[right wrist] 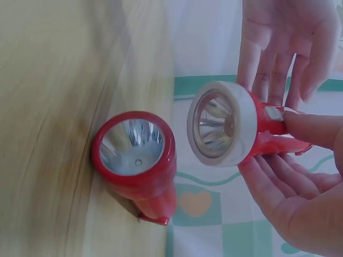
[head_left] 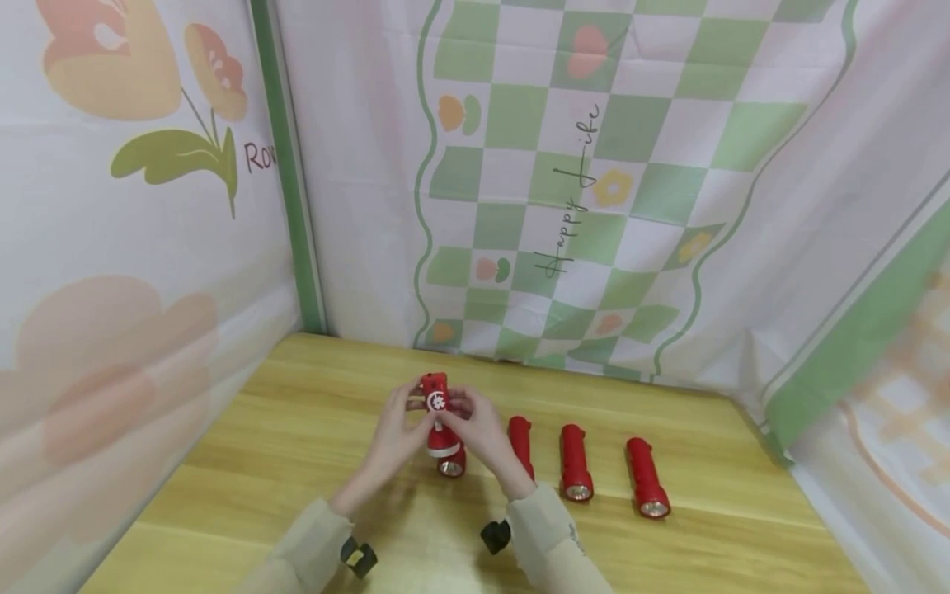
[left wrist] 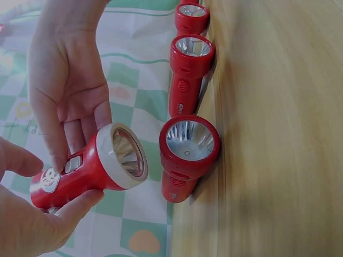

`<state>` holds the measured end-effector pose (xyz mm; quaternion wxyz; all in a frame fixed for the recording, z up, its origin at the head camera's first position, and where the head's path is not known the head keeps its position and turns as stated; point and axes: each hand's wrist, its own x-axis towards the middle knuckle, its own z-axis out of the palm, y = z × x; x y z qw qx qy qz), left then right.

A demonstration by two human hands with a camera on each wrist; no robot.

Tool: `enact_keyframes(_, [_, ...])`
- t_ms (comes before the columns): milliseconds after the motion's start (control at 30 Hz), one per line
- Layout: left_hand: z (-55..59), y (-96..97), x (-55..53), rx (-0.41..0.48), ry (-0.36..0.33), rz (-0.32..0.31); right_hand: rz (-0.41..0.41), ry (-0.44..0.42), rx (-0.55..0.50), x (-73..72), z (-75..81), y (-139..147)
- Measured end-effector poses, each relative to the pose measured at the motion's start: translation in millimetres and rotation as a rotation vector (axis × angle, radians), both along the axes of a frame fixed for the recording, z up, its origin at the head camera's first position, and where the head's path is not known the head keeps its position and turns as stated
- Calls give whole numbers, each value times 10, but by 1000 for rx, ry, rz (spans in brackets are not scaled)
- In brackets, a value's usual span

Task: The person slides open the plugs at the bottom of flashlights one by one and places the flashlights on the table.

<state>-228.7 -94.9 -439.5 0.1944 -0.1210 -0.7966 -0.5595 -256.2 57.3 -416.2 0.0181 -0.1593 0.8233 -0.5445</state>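
Both hands hold a red flashlight (head_left: 438,401) with a white lens rim and a white emblem above the table. In the right wrist view, my right hand (right wrist: 300,203) grips its body, thumb by the grey switch and fingers underneath. My left hand (left wrist: 32,219) has its fingers along the other side of the flashlight's body in the left wrist view, the thumb close to its tail end. Just below the held one, an all-red flashlight (right wrist: 134,155) lies on the table, partly hidden in the head view.
To the right lie more red flashlights in a row: one (head_left: 521,441) partly covered by the right arm, another (head_left: 575,462), and one farthest right (head_left: 647,477). The wooden table (head_left: 297,429) meets a patterned cloth (head_left: 512,239) at the back.
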Motion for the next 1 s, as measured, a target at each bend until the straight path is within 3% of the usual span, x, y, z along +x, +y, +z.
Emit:
enact_keyframes(300, [77,8,34,95,-57,-43,24,43,-29,40,62,49])
enact_keyframes(667, [126,-53,34,141,-115,-96,49,42,-1,63,116,148])
enact_keyframes(1000, [133,-95,5,100,-78,-91,68,36,23,91,119,222])
